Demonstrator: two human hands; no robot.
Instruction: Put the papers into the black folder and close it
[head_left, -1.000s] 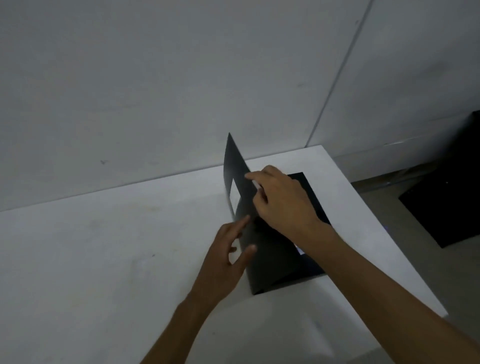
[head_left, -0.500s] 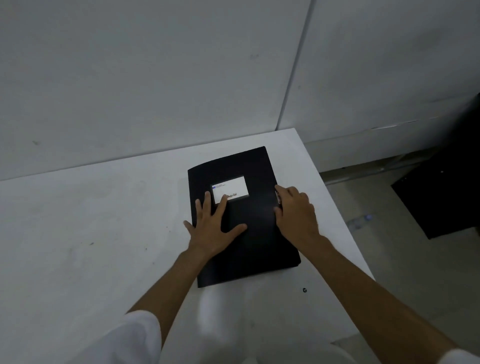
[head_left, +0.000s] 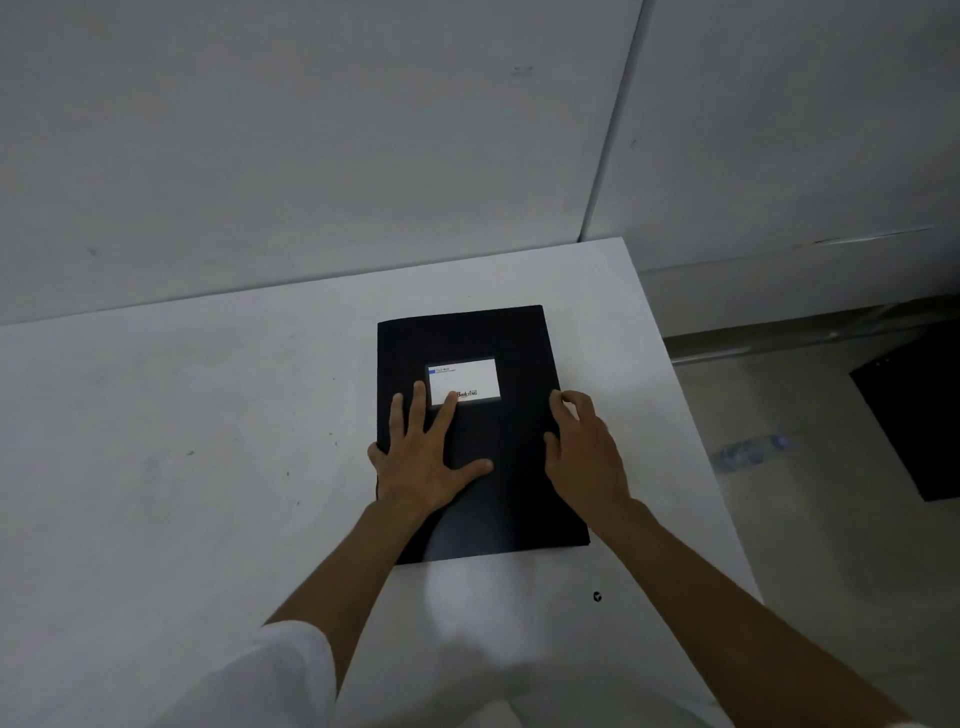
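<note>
The black folder (head_left: 509, 467) lies shut and flat on the white table (head_left: 182, 467), near its right edge. A white label (head_left: 464, 381) sits on the front cover. My left hand (head_left: 423, 457) rests flat on the cover's left half with fingers spread, fingertips touching the label's lower edge. My right hand (head_left: 587, 457) rests on the folder's right edge, fingers curled over it. No papers are visible; whatever is inside the folder is hidden by the cover.
A grey wall stands right behind the table. The table's right edge (head_left: 696, 441) drops to a tiled floor, where a black box (head_left: 914, 415) stands. A small dark speck (head_left: 597, 596) lies on the table below the folder.
The upright front cover has come down and the folder now lies shut. My left hand has gone flat onto the cover and my right hand has moved to the right edge.
</note>
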